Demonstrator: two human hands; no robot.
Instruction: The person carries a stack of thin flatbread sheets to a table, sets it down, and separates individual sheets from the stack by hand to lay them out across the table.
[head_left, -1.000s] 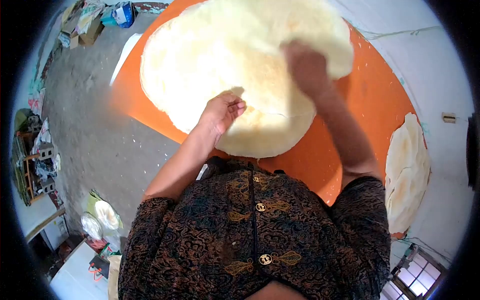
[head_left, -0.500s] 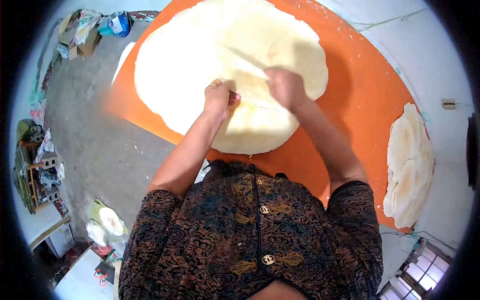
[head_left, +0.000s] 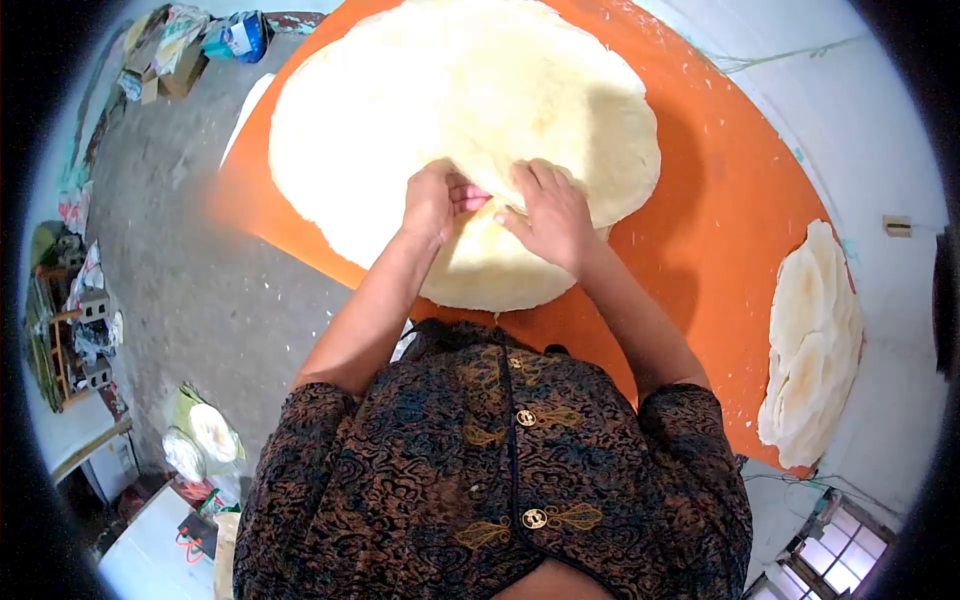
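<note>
Large, thin, pale round flatbreads (head_left: 370, 110) lie spread over the orange table. Near their front part, my left hand (head_left: 437, 203) has its fingers curled on the edge of the upper sheet. Close beside it on the right, my right hand (head_left: 550, 212) is bent over the same edge, thumb toward the fingers, pinching the sheet. Between the two hands the sheet is lifted and creased, with a front portion of flatbread showing below it.
A folded stack of flatbread (head_left: 813, 345) rests at the right edge of the orange table (head_left: 740, 250). Grey floor (head_left: 210, 240) lies to the left, with a cardboard box (head_left: 183, 72), bags and shelving along the wall. A white table (head_left: 160, 545) stands at lower left.
My right hand has come down and left to beside my left hand, and its grip is now on the sheet's edge. The upper sheet has shifted left and its right side has moved in.
</note>
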